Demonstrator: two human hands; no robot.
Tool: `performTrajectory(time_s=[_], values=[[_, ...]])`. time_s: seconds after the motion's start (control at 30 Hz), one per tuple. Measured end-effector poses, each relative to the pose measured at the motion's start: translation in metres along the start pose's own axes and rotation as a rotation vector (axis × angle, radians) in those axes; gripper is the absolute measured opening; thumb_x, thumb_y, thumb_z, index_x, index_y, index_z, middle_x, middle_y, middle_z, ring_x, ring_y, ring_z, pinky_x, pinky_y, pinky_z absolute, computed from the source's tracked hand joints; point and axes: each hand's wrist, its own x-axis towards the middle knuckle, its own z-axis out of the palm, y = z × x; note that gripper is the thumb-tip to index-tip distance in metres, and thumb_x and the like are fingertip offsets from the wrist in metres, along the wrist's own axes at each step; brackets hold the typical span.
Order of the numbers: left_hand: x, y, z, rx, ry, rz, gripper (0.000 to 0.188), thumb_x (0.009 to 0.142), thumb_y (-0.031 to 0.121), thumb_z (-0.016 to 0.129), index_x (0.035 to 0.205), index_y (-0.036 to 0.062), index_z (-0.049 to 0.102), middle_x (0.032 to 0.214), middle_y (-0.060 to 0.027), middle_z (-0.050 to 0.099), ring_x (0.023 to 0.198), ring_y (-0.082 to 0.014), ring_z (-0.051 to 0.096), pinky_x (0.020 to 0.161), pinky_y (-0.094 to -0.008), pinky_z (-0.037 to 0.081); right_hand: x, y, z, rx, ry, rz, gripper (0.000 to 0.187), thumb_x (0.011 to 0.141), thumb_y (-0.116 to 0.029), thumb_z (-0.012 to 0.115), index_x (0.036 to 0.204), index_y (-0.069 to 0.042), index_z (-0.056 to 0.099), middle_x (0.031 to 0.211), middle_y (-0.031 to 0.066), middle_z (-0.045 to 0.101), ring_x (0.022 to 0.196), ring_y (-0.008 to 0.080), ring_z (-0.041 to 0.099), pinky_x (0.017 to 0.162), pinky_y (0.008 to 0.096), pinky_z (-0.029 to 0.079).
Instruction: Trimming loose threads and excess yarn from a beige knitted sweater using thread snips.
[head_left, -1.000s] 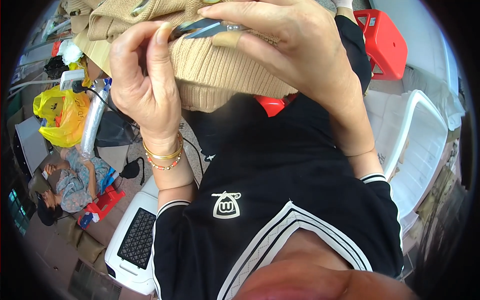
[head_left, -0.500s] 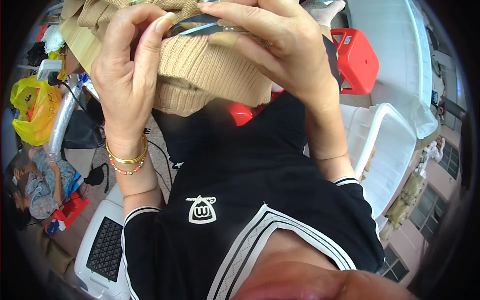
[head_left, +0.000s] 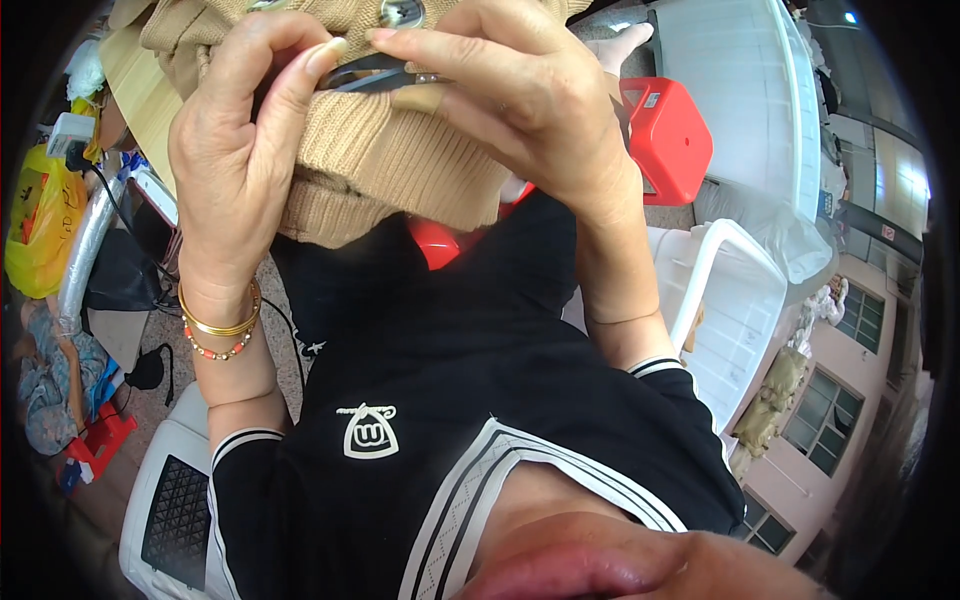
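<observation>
A tan ribbed knit garment is bunched up at the top of the view and drapes over my lap. My left hand is closed, thumb and forefinger pinched together at the knit's edge; whether a thread is between them is too small to tell. My right hand is closed around small dark metal snips, whose blades point toward the left fingertips. A shiny round button shows on the knit just beyond the right fingertips. Part of the snips is hidden by the right fingers.
A wooden tabletop lies at the far left. Red plastic stools and a white plastic bin stand to the right. On the left are a yellow bag, cables and a seated person.
The whole view has shifted, so my hands and the garment sit further left. The snips' blade has lost its bright glint, and more of the button shows. Both hands keep their grip.
</observation>
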Motion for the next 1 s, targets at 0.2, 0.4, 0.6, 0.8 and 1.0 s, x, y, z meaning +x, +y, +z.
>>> performTrajectory(time_s=[0.2, 0.4, 0.6, 0.8, 1.0], values=[[0.002, -0.003, -0.001, -0.006, 0.001, 0.018, 0.011, 0.096, 0.003, 0.059, 0.106, -0.0002, 0.063, 0.096, -0.0020, 0.064, 0.087, -0.0084, 0.059, 0.079, -0.0213, 0.046, 0.003, -0.010, 0.009, 0.043, 0.078, 0.055, 0.033, 0.078, -0.009, 0.072, 0.111, -0.009, 0.070, 0.085, 0.0046, 0.058, 0.072, 0.0208, 0.058, 0.062, 0.0314, 0.048], [0.021, 0.015, -0.008, 0.153, -0.017, 0.014, 0.009, 0.090, 0.004, 0.061, 0.099, 0.0022, 0.063, 0.091, -0.0122, 0.066, 0.079, -0.0305, 0.062, 0.073, -0.0369, 0.048, 0.001, -0.012, 0.003, -0.012, 0.114, 0.201, 0.037, 0.076, -0.011, 0.065, 0.112, -0.018, 0.071, 0.088, -0.0002, 0.058, 0.070, 0.0158, 0.056, 0.062, 0.0286, 0.048], [0.009, 0.003, -0.003, 0.171, -0.043, -0.046, 0.006, 0.091, 0.002, 0.060, 0.097, -0.0001, 0.061, 0.088, -0.0140, 0.063, 0.081, -0.0314, 0.059, 0.074, -0.0388, 0.047, -0.011, -0.020, 0.008, -0.005, 0.068, 0.186, 0.034, 0.079, -0.013, 0.059, 0.112, -0.011, 0.066, 0.089, 0.0014, 0.055, 0.077, 0.0160, 0.057, 0.062, 0.0299, 0.047], [-0.001, 0.013, 0.005, 0.149, 0.022, -0.022, 0.006, 0.094, 0.005, 0.060, 0.093, -0.0012, 0.060, 0.080, -0.0090, 0.059, 0.067, -0.0178, 0.055, 0.065, -0.0302, 0.046, -0.018, -0.034, 0.013, -0.007, 0.233, 0.209, 0.035, 0.080, -0.015, 0.058, 0.114, -0.010, 0.064, 0.087, 0.0000, 0.054, 0.074, 0.0145, 0.054, 0.060, 0.0280, 0.044], [0.000, 0.019, -0.002, 0.147, -0.072, -0.004, 0.010, 0.094, 0.005, 0.060, 0.101, -0.0022, 0.062, 0.090, -0.0102, 0.064, 0.077, -0.0181, 0.060, 0.071, -0.0298, 0.048, -0.020, -0.040, 0.014, 0.033, 0.255, 0.276, 0.033, 0.080, -0.016, 0.058, 0.112, -0.009, 0.064, 0.086, 0.0000, 0.054, 0.074, 0.0145, 0.055, 0.061, 0.0285, 0.044]])
